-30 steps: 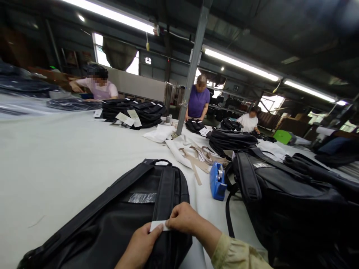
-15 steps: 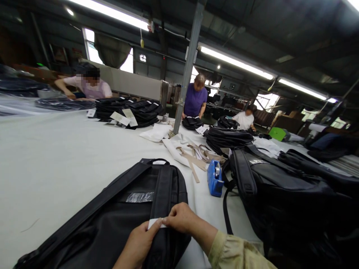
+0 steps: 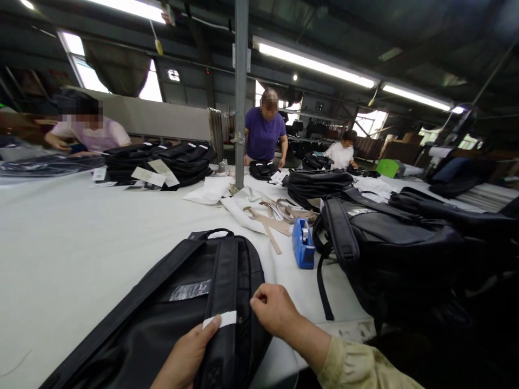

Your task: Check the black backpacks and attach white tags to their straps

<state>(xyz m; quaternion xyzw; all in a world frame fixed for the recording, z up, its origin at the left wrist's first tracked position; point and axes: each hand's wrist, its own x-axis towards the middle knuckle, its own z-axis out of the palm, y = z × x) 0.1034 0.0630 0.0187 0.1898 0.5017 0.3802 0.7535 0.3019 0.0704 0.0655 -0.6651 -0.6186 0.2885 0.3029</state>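
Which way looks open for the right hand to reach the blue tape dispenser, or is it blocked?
Probably open: the right hand is off the backpack, and only bare table lies between it and the tape dispenser.

The left hand (image 3: 184,357) is cut off at the bottom edge, and so is the lower end of the black backpack (image 3: 162,319). Writing on the white label (image 3: 221,320) is too small to tell. The co-workers' hands across the table (image 3: 73,232) are too small to make out.
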